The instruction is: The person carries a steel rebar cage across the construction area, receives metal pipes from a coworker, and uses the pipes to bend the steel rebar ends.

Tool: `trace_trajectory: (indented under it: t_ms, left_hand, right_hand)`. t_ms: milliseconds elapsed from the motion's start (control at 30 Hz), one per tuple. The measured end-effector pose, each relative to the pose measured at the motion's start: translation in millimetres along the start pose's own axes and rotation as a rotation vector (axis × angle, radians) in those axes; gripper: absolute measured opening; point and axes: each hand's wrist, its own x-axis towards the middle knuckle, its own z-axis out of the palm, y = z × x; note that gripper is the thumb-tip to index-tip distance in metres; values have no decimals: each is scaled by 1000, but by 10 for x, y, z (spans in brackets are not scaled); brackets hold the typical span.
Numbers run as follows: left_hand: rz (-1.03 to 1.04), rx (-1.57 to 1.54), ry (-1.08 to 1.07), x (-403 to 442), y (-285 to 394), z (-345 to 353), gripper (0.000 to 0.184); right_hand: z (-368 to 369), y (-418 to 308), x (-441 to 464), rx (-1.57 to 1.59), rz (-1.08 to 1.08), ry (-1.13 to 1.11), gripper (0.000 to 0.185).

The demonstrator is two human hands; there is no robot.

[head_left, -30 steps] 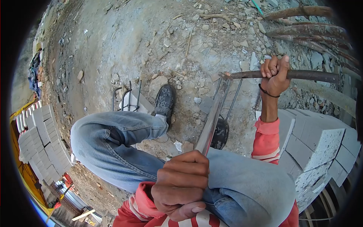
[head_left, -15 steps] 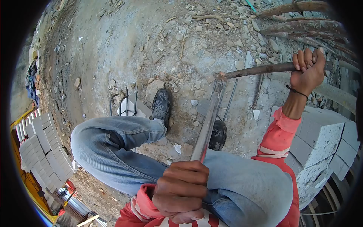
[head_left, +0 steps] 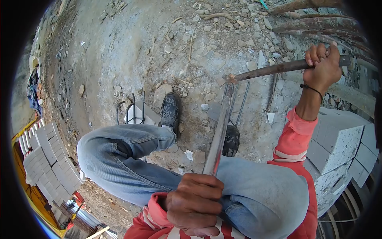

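My left hand (head_left: pixel 195 204) is closed round the near end of a shiny metal bar (head_left: pixel 218 143), low in front of my body. The bar runs away from me to a brownish joint near the ground, beside thin ribbed rods (head_left: pixel 242 104). A dark pipe (head_left: pixel 274 70) stretches right from that joint. Near the pipe's far right end, my right hand (head_left: pixel 324 69) grips it with the fingers wrapped round.
Pale blocks (head_left: pixel 338 145) are stacked at the right, more (head_left: pixel 51 159) at the left. Bent rebar (head_left: pixel 134 109) lies by my boot (head_left: pixel 171 110). Rusty poles (head_left: pixel 318 26) lie upper right; rubble covers the ground.
My right hand has slid outward along the dark pipe towards its right end, and the pipe now slants up to the right. My left hand has stayed on the metal bar, slightly lower.
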Motion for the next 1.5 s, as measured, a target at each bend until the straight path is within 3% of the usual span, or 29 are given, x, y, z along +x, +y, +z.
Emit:
trace_trajectory:
  t_ms: [267,367,800,867,933,1000,1033,1100,1133,1200,1233,1267,1333,1367,1467,1500]
  left_hand:
    - [-10,-12,33,61,-19,121,47]
    - [-18,-20,70,86,-17,103,47]
    - [-33,-24,82,31,14,130,39]
    - [-68,-65,5,7,22,90,27]
    - [-80,-53,-14,37,28,95,26]
    - [-89,-41,-34,42,35,131,25]
    - [-77,-25,-33,40,30,156,26]
    - [-70,-12,-33,21,44,152,27]
    - [-73,-14,-46,11,41,133,26]
    - [-84,-21,-55,-14,53,130,24]
    - [-82,-22,-31,-24,58,145,24]
    - [-79,-20,-6,-32,56,154,23]
    - [-85,-22,16,-47,61,163,22]
    - [-84,-27,30,-53,64,165,21]
    - [-56,-22,-12,-75,42,110,21]
    - [-41,-22,-19,-97,58,153,21]
  right_hand:
    - [506,-171,-496,-104,-116,-186,44]
    - [614,-141,-508,-111,-124,-212,38]
    - [821,149,-384,-66,-57,-87,13]
    - [867,177,-379,-70,-69,-53,11]
    - [850,189,-340,-100,-99,-52,11]
    - [790,242,-213,-341,-322,-209,12]
    - [829,302,-169,-341,-323,-206,12]
    - [971,430,-90,-427,-533,7,21]
    - [964,577,77,-427,-537,6,21]
    - [778,930,486,-717,-804,-48,29]
    - [748,996,587,-779,-827,-69,24]
    - [795,946,569,-776,-825,-74,24]
    - [889,772,514,-746,-120,-197,14]
    - [898,780,492,-674,-187,-191,12]
    - [522,1473,1111,-608,-121,-155,18]
    - [583,1372,1137,-573,-102,-143,22]
